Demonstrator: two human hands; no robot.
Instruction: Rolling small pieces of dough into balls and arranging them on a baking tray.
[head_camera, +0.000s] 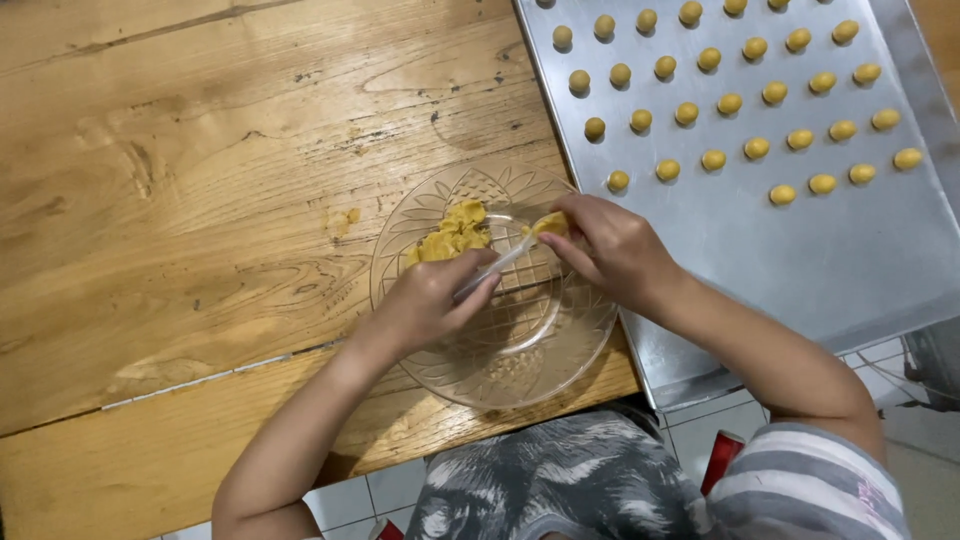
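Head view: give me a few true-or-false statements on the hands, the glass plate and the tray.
1. The left hand holds a clear utensil. True.
2. The glass plate is piled full of dough. False: only a small yellow dough lump sits at its far side.
3. The right hand pinches a bit of dough over the plate. True.
4. The metal tray holds no dough balls. False: rows of dough balls fill its far part.

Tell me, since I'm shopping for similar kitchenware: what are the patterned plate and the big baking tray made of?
The clear patterned plate looks like pressed glass, possibly plastic: transparent, with moulded ridges. The grey flat baking tray looks like brushed metal, probably aluminium: matte silver sheen, thin raised rim.
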